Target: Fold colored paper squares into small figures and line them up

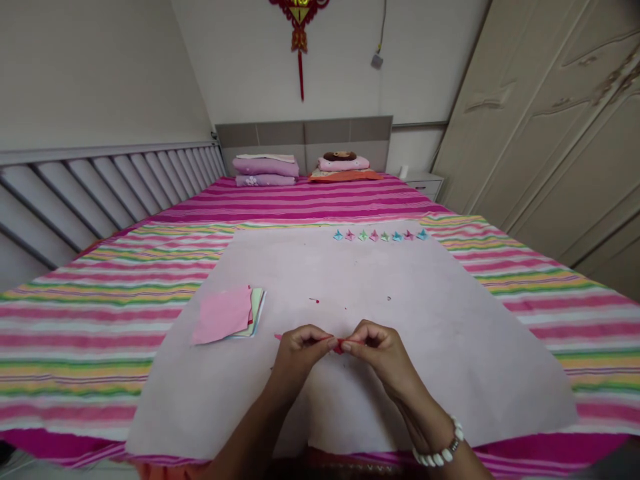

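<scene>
Between my two hands, above the light sheet, is a small folded piece of red paper [339, 346]. My left hand [303, 350] pinches its left side with thumb and fingertips. The right side is pinched by my right hand [383, 350], which has a white beaded bracelet [440, 455] at its wrist. Fingers cover most of the paper, so its exact shape cannot be made out. A bit of pink [278, 337] shows beside my left hand. To the left lies a stack of square coloured paper [223, 313], pink on top, with red, green and white edges showing.
A large pale sheet [450, 347] covers the middle of the striped bed [540, 293]. Several small folded paper shapes [374, 235] in blue, pink and green line its far edge. Tiny dark and red scraps [315, 301] dot the sheet. Folded bedding [266, 167] sits by the headboard.
</scene>
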`<state>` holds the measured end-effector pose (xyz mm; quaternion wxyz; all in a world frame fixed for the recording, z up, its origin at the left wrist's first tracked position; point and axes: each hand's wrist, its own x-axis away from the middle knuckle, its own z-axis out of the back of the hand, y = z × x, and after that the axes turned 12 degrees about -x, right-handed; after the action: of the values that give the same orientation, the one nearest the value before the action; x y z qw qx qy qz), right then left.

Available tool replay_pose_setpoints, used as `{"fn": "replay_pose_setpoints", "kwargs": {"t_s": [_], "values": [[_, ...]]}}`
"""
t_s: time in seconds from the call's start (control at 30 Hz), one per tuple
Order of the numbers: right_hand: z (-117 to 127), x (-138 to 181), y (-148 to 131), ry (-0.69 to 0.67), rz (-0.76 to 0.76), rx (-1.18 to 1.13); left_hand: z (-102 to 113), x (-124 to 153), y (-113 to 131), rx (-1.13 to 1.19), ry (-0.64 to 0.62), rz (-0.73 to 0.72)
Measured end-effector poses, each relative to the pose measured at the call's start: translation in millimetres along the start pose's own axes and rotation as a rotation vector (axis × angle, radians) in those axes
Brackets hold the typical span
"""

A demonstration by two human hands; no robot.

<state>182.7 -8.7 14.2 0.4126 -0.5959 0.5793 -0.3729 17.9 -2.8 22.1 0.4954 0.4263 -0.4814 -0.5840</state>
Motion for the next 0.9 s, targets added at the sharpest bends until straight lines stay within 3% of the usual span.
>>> {"fn": "replay_pose_setpoints", "kwargs": {"t_s": [0.17, 0.47, 0.7, 0.9], "values": [[-1, 0, 3, 0.06, 0.005, -0.033, -9, 4, -4, 0.103, -0.096, 0.036], [-4, 2, 5, 0.054, 0.017, -0.031, -10, -1, -17, 0.28, -0.002, 0.091], [-8, 4, 0, 0.018, -0.116, -0.141, -6, 1, -19, 0.235, -0.07, 0.068], [-9, 4, 2, -0.002, -0.143, -0.159, -5, 1, -19, 0.216, -0.1, 0.046]]}}
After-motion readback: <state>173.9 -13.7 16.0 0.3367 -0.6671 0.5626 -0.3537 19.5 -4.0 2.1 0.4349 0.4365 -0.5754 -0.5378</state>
